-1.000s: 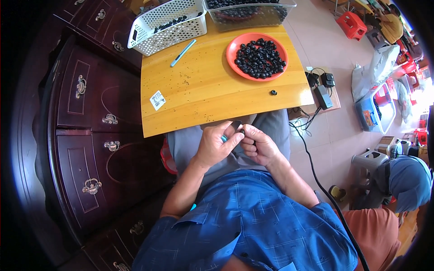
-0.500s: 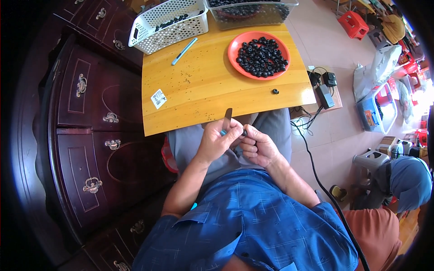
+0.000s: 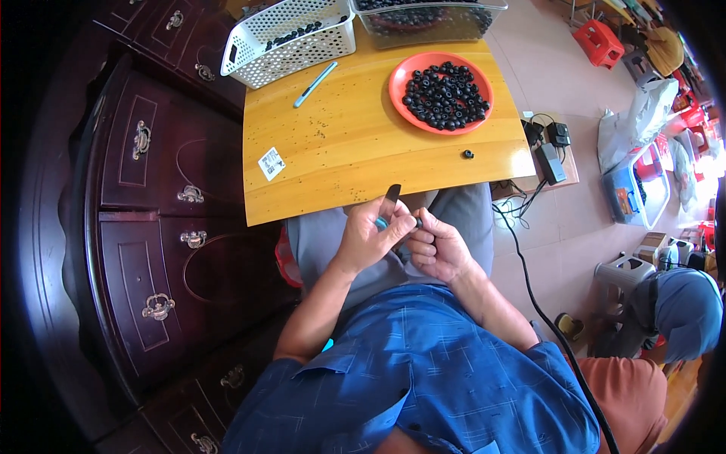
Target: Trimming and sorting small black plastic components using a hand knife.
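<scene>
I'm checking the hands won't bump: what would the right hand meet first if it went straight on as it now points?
Probably the left hand: the right hand points up and leftward, with the left thumb close ahead. Depth is unclear; they may already touch.

Reference point: the red plate [image 3: 396, 91] on the wooden bench [image 3: 348, 136], bearing many small black pieces [image 3: 446, 94]. Left hand [image 3: 364, 236], on the plate's near side, grips a teal-handled knife [image 3: 391, 199], blade pointing outward. Right hand [image 3: 441, 250], also nearside of the plate: fingers pinch a dark piece [image 3: 418, 223] close to the left thumb. Loose black ring [image 3: 468, 154]: just nearside of the plate. Pale-blue slim tool [image 3: 315, 85]: left of it. White perforated basket [image 3: 302, 63]: left of and beyond it. Clear bin [image 3: 431, 34]: directly beyond it.
</scene>
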Available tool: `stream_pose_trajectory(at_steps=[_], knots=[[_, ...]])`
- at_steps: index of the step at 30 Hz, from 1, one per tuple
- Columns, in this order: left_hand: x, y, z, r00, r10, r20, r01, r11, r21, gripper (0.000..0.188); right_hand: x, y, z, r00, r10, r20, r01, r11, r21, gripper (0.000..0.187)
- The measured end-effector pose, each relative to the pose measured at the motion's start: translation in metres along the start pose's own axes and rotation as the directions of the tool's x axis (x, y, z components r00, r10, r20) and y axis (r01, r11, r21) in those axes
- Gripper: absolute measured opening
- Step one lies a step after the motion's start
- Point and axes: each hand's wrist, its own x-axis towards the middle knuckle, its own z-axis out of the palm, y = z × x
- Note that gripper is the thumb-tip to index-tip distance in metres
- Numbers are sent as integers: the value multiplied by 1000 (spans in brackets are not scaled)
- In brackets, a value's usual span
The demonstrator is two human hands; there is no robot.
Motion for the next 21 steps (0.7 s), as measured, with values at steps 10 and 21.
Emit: stream_pose_trajectory(at_steps=[10, 21], knots=[[1, 19, 5, 990, 89, 105, -131, 839, 528, 43, 2, 1, -2, 994, -110, 23, 113, 963, -245, 36], [2, 7, 9, 982, 128, 138, -186, 782, 595, 49, 1, 5, 1, 964, -184, -193, 153, 975, -164, 12]])
